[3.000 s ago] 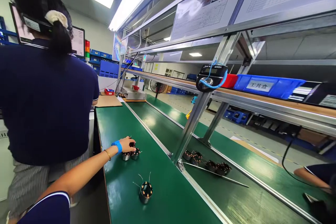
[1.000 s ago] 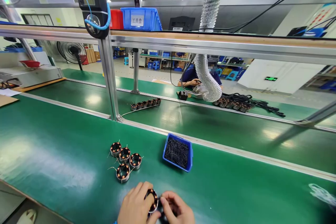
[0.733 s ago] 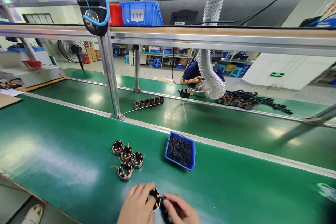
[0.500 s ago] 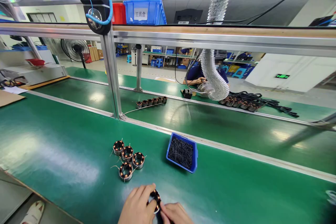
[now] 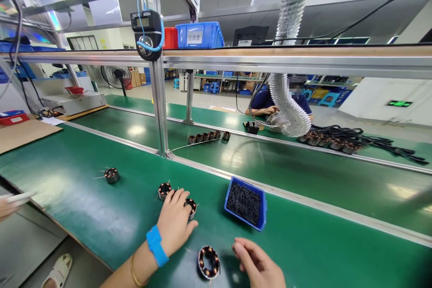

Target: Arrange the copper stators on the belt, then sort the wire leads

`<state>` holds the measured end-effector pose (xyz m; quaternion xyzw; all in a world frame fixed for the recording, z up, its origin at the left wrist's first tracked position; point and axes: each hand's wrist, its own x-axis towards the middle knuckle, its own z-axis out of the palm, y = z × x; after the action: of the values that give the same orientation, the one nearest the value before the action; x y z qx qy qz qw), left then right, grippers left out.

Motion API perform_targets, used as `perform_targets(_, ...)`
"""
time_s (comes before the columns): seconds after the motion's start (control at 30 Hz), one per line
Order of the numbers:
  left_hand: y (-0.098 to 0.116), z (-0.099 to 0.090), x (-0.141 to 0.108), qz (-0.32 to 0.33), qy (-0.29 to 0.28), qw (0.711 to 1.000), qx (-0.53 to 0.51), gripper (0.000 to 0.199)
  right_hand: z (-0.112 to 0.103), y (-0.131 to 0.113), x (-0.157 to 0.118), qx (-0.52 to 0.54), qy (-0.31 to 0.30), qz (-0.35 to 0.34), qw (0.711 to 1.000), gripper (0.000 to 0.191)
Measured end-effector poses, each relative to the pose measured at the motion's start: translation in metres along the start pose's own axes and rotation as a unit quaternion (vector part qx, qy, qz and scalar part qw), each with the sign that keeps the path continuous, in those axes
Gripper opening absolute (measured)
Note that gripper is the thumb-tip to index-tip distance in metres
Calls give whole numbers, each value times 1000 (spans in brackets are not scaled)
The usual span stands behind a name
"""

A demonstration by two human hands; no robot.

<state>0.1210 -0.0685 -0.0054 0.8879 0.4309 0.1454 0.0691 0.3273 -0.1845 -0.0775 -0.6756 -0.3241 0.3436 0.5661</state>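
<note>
My left hand [image 5: 173, 222], wearing a blue wristband [image 5: 156, 245], reaches over a small group of motor stators with copper windings. Its fingers are stretched out, thumb apart, and partly cover the group. A stator [image 5: 164, 190] shows beyond the fingertips and another stator [image 5: 191, 208] beside the index finger; whatever lies beneath the hand is hidden. Between my hands a single stator [image 5: 209, 263] rests on the green table. To its right, my right hand [image 5: 258, 263] has thumb and index fingertips together; anything between them is too small to make out.
A blue bin [image 5: 245, 202] of short black tubes stands ahead of my right hand. One stator [image 5: 111, 175] sits farther left. A metal post [image 5: 160, 108] rises at the table's back rail. Another person's hand [image 5: 6, 207] is at the left edge; a co-worker [image 5: 263, 101] sits across.
The stator between my hands is now out of them, on the table. My left hand has moved forward to the group. Lone stators now show at left and beyond the rail. The view has shifted.
</note>
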Motion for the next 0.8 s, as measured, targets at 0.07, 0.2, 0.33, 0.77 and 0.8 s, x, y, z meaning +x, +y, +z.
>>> perform_targets(0.07,3,3,10,9,-31,999,-1,14,10,-19,13,-4,-17,-24,1000,53)
perform_targets(0.2,15,21,5,55,-32,995,-78,16,36,-36,31,8,-19,-56,998,53)
perform_targets(0.33,22,28,-3,82,-40,989,-120,17,45,-27,35,9,-8,-56,998,53)
perform_targets(0.77,21,30,-3,78,-28,987,-136,13,41,-12,30,1,0,-43,999,58)
perform_targets(0.8,21,31,-3,80,-27,987,-138,13,40,-12,29,-2,-1,-42,999,58)
